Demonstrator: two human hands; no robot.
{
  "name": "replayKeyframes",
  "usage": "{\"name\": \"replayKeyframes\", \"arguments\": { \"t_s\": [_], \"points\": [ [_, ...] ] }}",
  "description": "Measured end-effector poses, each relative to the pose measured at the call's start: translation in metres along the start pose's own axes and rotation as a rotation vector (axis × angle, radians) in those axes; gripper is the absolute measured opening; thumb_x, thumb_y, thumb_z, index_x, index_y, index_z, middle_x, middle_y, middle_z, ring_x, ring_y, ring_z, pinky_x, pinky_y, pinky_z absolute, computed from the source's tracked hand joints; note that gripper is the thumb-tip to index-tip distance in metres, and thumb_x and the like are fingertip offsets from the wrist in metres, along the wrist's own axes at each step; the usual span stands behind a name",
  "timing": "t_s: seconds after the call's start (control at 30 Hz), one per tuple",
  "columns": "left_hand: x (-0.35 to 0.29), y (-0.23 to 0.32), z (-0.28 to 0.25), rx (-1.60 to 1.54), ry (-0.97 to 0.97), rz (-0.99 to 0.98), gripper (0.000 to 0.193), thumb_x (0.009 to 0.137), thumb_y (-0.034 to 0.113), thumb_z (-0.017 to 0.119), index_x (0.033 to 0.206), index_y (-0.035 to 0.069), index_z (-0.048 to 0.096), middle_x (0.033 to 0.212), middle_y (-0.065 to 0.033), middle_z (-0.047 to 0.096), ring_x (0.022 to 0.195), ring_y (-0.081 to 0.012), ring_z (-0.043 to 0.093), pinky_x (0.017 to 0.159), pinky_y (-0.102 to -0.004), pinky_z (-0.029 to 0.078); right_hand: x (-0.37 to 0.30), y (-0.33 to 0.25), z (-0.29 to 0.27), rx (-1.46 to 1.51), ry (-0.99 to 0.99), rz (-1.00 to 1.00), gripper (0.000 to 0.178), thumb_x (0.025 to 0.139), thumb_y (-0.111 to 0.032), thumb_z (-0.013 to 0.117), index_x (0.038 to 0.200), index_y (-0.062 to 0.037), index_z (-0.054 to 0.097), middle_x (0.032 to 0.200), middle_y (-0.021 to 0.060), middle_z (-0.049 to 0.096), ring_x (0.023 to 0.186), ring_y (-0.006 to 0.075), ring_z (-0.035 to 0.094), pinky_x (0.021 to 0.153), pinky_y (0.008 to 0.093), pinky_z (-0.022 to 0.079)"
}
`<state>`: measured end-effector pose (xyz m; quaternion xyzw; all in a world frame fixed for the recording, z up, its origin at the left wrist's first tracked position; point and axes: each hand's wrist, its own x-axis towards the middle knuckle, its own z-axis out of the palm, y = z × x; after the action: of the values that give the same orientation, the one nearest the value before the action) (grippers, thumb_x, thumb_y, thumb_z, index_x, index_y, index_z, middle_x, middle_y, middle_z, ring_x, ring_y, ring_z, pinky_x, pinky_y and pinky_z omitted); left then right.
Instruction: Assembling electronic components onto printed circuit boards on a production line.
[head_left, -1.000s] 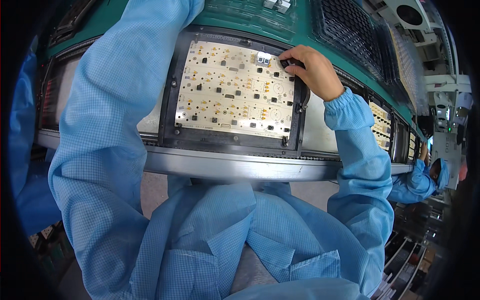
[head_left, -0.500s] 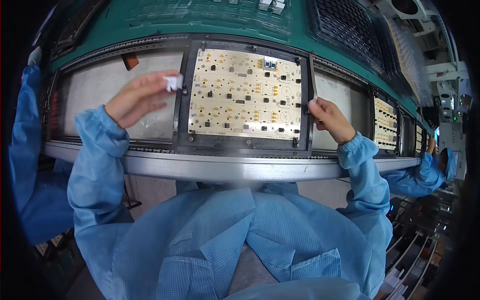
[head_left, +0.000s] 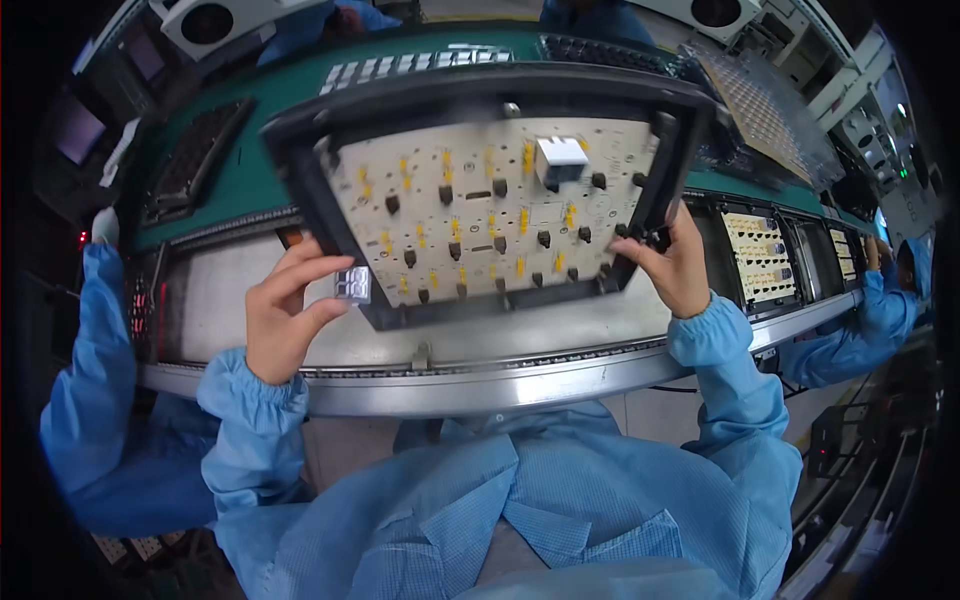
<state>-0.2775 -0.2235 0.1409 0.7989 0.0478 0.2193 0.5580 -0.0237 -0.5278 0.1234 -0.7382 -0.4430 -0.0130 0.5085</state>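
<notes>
A black carrier frame is raised off the conveyor and tilted, its far edge up. It bears a cream circuit board panel dotted with small black and yellow parts. One white-sided display module sits near the panel's upper right. My left hand pinches a small digit display module between thumb and fingers, right by the frame's left edge; whether it also bears on the frame I cannot tell. My right hand is closed around the frame's right edge, thumb on the near side.
The conveyor's metal front rail runs across before me. Further right on the line lie more board panels. Beyond, a green bench holds a tray of white modules and dark trays. Co-workers' blue sleeves show on both sides.
The carrier frame has gone from lying flat on the conveyor to being lifted and tilted. My right hand took its edge; my left hand, still holding the display module, moved down next to it.
</notes>
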Motion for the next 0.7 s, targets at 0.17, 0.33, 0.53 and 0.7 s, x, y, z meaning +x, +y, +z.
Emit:
{"name": "replayKeyframes", "arguments": {
  "t_s": [0.17, 0.33, 0.53, 0.7],
  "points": [
    [-0.006, 0.004, 0.021, 0.369, 0.199, 0.374, 0.032, 0.081, 0.014, 0.063, 0.108, -0.003, 0.058, 0.109, -0.0143, 0.059, 0.105, -0.0219, 0.054, 0.111, -0.0416, 0.019, 0.002, 0.028, 0.007, -0.413, 0.449, -0.501, 0.044, 0.072, -0.008, 0.068, 0.111, -0.0018, 0.049, 0.099, 0.0113, 0.053, 0.089, 0.0202, 0.053, 0.080, 0.0315, 0.044],
    [-0.033, -0.023, 0.035, 0.351, 0.196, 0.391, 0.040, 0.084, 0.013, 0.057, 0.120, -0.002, 0.048, 0.116, -0.0168, 0.058, 0.117, -0.0230, 0.050, 0.112, -0.0469, 0.000, -0.010, 0.041, 0.004, -0.312, 0.503, -0.674, 0.030, 0.072, -0.011, 0.068, 0.098, -0.0041, 0.055, 0.095, 0.0130, 0.052, 0.086, 0.0225, 0.053, 0.077, 0.0307, 0.044],
    [-0.056, -0.044, 0.032, 0.313, 0.215, 0.157, 0.030, 0.095, 0.023, 0.042, 0.117, 0.007, 0.055, 0.127, -0.0137, 0.051, 0.122, -0.0226, 0.044, 0.113, -0.0417, 0.013, -0.019, 0.020, -0.024, -0.384, 0.333, -0.719, 0.033, 0.070, -0.007, 0.071, 0.098, -0.0039, 0.054, 0.093, 0.0118, 0.052, 0.083, 0.0218, 0.057, 0.075, 0.0319, 0.047],
    [-0.060, -0.065, 0.036, 0.221, 0.189, 0.045, 0.030, 0.095, 0.023, 0.042, 0.117, 0.007, 0.054, 0.126, -0.0140, 0.051, 0.121, -0.0227, 0.044, 0.113, -0.0421, 0.012, -0.012, 0.043, -0.006, -0.326, 0.546, -0.805, 0.036, 0.071, -0.007, 0.071, 0.102, -0.0035, 0.054, 0.096, 0.0122, 0.052, 0.085, 0.0211, 0.058, 0.075, 0.0295, 0.048]
  ]
}}
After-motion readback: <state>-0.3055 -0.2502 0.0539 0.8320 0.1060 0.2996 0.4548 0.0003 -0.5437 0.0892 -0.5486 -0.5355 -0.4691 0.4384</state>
